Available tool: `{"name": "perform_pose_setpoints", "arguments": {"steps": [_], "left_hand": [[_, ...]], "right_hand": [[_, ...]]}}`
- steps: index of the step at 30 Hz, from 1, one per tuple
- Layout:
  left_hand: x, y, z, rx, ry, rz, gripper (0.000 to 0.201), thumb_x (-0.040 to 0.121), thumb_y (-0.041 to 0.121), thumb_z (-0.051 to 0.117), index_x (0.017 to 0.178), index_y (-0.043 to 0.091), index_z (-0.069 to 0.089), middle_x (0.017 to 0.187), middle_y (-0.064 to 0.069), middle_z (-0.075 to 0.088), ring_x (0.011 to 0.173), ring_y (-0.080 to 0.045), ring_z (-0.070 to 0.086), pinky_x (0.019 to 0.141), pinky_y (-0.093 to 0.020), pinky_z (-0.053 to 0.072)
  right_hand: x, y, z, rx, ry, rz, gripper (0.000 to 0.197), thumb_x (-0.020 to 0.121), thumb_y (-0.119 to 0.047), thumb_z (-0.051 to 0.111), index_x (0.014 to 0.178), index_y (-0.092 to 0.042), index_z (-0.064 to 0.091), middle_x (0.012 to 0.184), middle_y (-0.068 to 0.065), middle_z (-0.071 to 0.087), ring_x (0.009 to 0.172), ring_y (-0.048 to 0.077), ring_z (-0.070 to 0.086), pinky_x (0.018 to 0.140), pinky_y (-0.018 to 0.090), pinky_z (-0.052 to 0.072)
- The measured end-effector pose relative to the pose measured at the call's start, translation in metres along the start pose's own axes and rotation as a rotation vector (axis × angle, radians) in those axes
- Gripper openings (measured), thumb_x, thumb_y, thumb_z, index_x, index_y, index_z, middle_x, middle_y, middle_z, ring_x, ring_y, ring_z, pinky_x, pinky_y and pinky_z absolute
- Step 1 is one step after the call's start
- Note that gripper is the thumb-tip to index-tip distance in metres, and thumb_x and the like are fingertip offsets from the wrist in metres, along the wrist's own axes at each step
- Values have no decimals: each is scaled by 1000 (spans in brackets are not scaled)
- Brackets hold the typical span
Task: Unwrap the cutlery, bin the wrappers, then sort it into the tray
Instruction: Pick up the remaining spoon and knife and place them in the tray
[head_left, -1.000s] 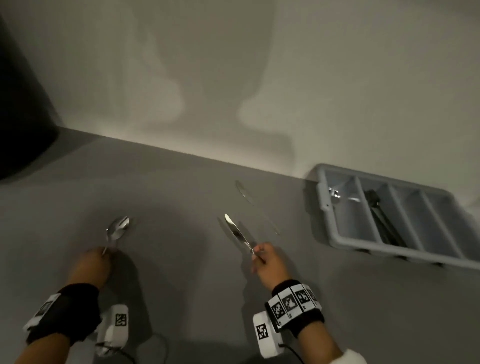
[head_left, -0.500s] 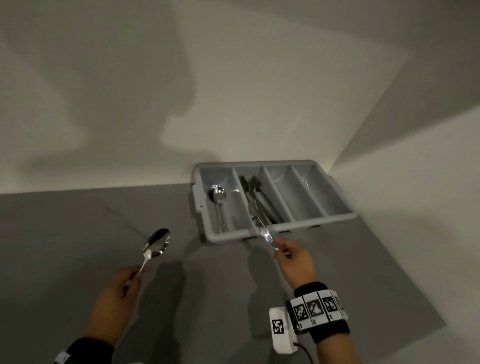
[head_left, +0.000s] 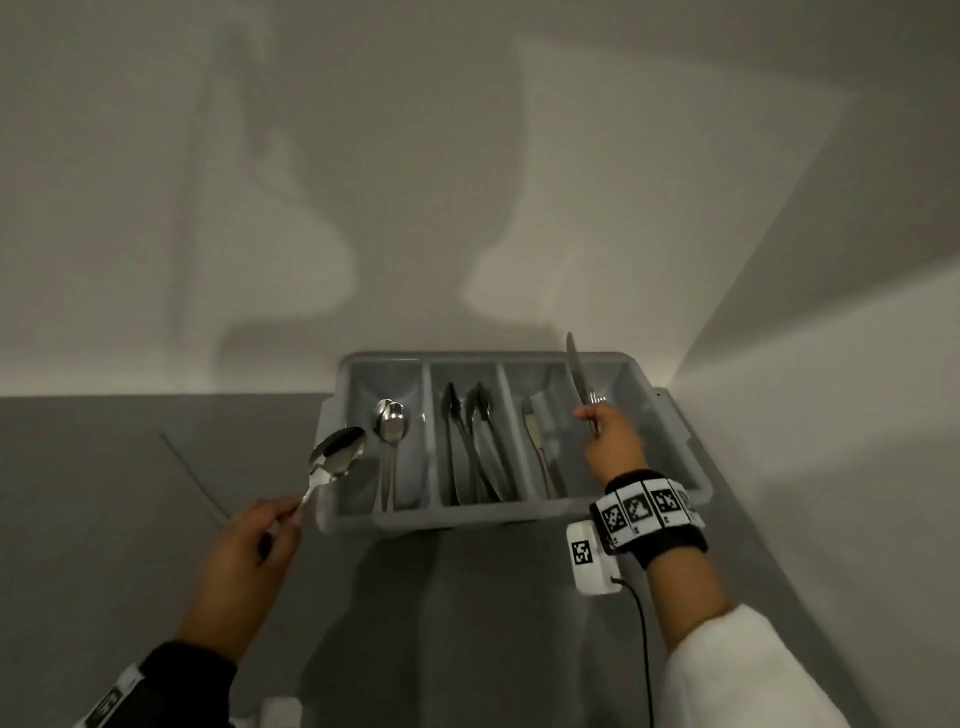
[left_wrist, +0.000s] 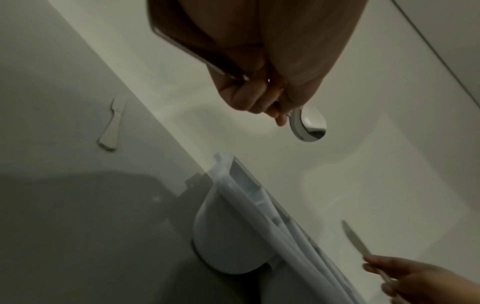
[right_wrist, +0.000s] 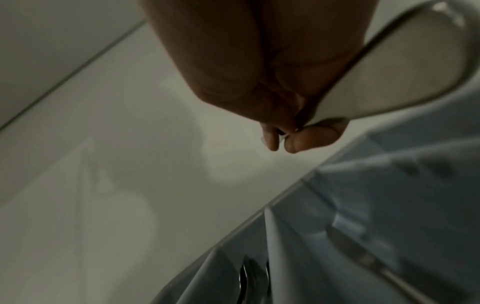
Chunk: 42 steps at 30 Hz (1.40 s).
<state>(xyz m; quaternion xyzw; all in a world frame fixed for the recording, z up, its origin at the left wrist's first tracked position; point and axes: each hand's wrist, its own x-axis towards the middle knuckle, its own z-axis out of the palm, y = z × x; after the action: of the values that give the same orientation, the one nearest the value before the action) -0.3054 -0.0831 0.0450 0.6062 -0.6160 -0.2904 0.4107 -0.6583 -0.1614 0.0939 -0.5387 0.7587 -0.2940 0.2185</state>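
1. My left hand (head_left: 244, 551) pinches a spoon (head_left: 335, 460) by the end of its handle, fingers curled round it; the bowl points up and away from me, hanging just over the near left corner of the grey tray (head_left: 519, 512).

2. My right hand (head_left: 610, 441) grips a knife (head_left: 576, 374) by the handle, thumb and fingers closed on it, blade standing nearly upright above the tray's right side.

3. The tray sits at the back right corner of the grey table (head_left: 130, 519), against the wall, its four slots running away from me.

4. From the left, the first slot holds spoons (head_left: 390, 423), the second dark cutlery I take for forks (head_left: 470, 447), the third a knife (head_left: 535, 441); my right hand hides most of the fourth.

5. The relation that counts: the spoon slot lies directly ahead and right of my left fingers, its long axis running away from me, as my spoon nearly does. I judge a short reach and a lowering of the bowl will seat it.

6. My knife hangs right of the knife slot and must tip forward to lie along it.

7. A wrapped piece (left_wrist: 110, 125) lies on the table to the left, so unwrapping is not finished.
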Motion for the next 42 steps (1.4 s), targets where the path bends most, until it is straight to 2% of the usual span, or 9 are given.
{"name": "perform_pose_setpoints", "arguments": {"steps": [6,10,15,20,24,29,34,37,42], "left_hand": [[12,20,-3,-133,104,56,28,86,15,54,92,43,51,78,8,58,54,-8,49,51,-25,45],[20,31,-4,-6,121,163,21,79,31,44,83,49,54,87,22,58,63,0,52,61,-13,41],[26,25,8,54,104,133,53,88,2,47,93,54,57,97,21,55,87,0,55,75,-8,43],[40,40,31,47,18,43,41,88,0,45,127,15,46,108,1,42,93,3,48,86,-1,37],[70,61,58,19,-40,-76,45,88,10,52,131,6,39,130,-11,32,79,-2,48,81,-12,38],[106,55,85,-1,-171,-241,46,92,26,46,131,2,36,143,-18,23,126,-31,37,108,-31,26],[113,32,97,38,-341,-369,51,93,31,42,132,0,34,146,-20,22,125,-28,35,101,-28,29],[111,20,93,141,-419,-334,50,93,34,41,130,1,38,143,-24,29,133,-34,27,110,-36,23],[95,16,52,-37,-295,-91,34,91,22,49,119,4,52,131,-12,42,123,-20,40,101,-22,28]], "right_hand": [[46,-2,46,-314,-369,51,45,87,5,46,131,2,41,142,21,33,127,33,42,106,30,34],[45,5,63,-526,-524,50,38,90,-6,45,127,0,45,136,17,45,123,29,47,103,30,38],[48,15,76,-540,-584,62,32,92,-14,44,121,-2,52,128,18,55,116,32,54,98,35,44],[34,21,68,-383,-536,89,34,90,-8,45,124,-5,51,129,17,54,117,31,53,100,37,45],[0,15,48,-76,-338,4,37,90,-5,50,127,-9,47,134,12,46,123,27,46,105,36,39],[-56,13,36,53,-214,-102,36,89,-5,52,124,-12,50,132,7,48,121,19,45,103,29,36],[-94,12,38,99,-214,-155,31,88,-4,55,118,-9,54,115,2,53,113,17,50,90,13,34],[-105,3,43,99,-159,-174,29,84,1,58,113,-5,58,112,9,58,112,24,53,94,20,33],[-119,-44,62,65,-160,-257,28,85,0,57,112,-6,60,116,11,59,110,22,55,94,21,36]]}}
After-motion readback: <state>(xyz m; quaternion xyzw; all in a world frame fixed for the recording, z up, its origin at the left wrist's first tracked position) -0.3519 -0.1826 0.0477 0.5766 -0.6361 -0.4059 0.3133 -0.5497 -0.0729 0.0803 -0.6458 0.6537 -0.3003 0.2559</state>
